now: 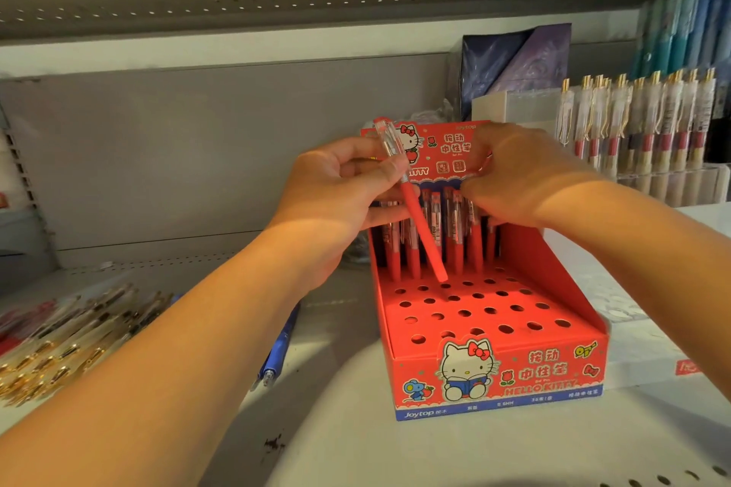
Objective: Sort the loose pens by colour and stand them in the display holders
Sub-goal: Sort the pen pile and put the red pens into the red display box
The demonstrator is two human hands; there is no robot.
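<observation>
The red display holder (490, 332) sits nearest on the shelf (356, 443), its front rows of holes empty and red pens standing only along the back. The left hand (340, 190) is pinched on a red pen (421, 229), slanting tip-down toward a hole just before that row. The right hand (514, 174) rests on the standing pens, its grip probably loose. Blue pens (277, 356) lie beside the holder.

— What is showing on the red printed cardboard display box (498, 372)?
— A smooth, faintly glossy finish. The matt red plastic pen with a clear glossy cap (419, 217) is contrasting with it; the grey perforated metal shelf (356, 443) is looking dull.
</observation>
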